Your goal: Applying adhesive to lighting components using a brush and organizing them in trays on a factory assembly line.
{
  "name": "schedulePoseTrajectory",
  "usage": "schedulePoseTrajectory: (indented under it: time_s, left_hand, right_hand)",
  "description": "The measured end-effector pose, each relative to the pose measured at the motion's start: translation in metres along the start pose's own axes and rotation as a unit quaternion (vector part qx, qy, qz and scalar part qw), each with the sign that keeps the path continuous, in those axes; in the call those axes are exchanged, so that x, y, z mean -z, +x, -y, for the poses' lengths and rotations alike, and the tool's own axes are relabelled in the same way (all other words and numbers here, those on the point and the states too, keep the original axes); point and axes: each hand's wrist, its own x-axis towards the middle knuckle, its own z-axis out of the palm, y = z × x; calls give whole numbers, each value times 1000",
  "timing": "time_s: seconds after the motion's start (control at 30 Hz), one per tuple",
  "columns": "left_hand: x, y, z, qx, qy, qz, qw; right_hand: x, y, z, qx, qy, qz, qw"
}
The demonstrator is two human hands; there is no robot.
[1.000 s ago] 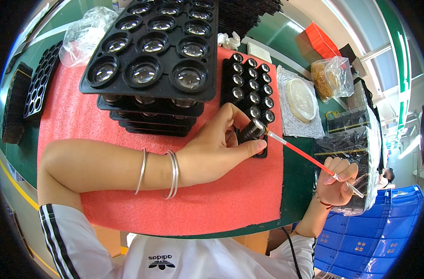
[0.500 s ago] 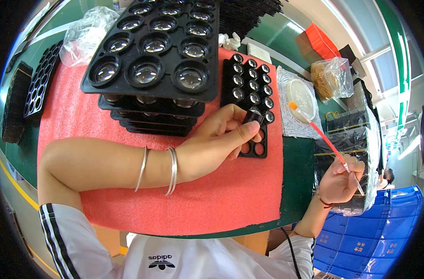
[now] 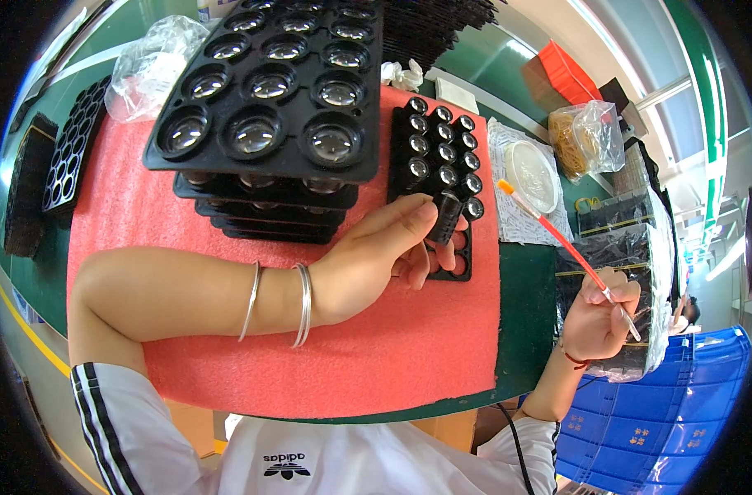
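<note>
My left hand [image 3: 384, 252] reaches in from the left, its fingers closed round a short black lens barrel [image 3: 447, 218]. That barrel is over the near end of a black tray [image 3: 463, 268], where some round holes show the pink mat through them. Farther back in this tray stand several black lens barrels [image 3: 446, 153] with shiny glass tops. At the right, my right hand [image 3: 600, 312] grips a slim paintbrush [image 3: 567, 245] by its red handle. The brush's orange tip points up and left, near a round whitish dish [image 3: 532, 176] on a printed sheet.
A tall stack of black trays [image 3: 300, 173], the top one full of glass lenses, stands on the pink foam mat [image 3: 310, 379]. Empty trays [image 3: 76, 148] and a clear plastic bag [image 3: 157, 62] lie left. Right are bagged rubber bands [image 3: 586, 140], a red bin [image 3: 569, 70] and blue crates [image 3: 652, 412].
My left thumb has drawn back along the lens barrel, baring more of its side, and the fingers have shifted below it. The brush tip has moved left, off the dish's edge.
</note>
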Motion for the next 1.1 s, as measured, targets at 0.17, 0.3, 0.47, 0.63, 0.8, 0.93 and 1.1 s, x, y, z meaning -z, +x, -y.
schedulePoseTrajectory:
  time_s: [0.17,0.3,0.47,0.63,0.8,0.93,1.1]
  left_hand:
    - [1,0,2,-3,4,9,1000]
    - [-2,-1,1,-26,45,21,998]
    - [-22,-15,-3,-83,124,113,982]
    - [-50,-42,-50,-47,221,234,946]
    - [-59,-56,-129,-94,361,235,898]
    - [-35,-41,-148,-293,390,74,870]
    - [14,-8,-176,-328,665,-132,657]
  right_hand:
    - [-1,-1,1,-8,0,-2,1000]
    - [-2,0,-2,9,-46,-3,999]
    - [-2,-5,-4,65,-179,-12,982]
    - [-4,-4,-5,78,-206,-22,975]
    - [-3,-3,-3,94,-207,-14,974]
    - [-3,-3,0,95,-220,-15,971]
    - [-4,-5,1,95,-226,-26,969]
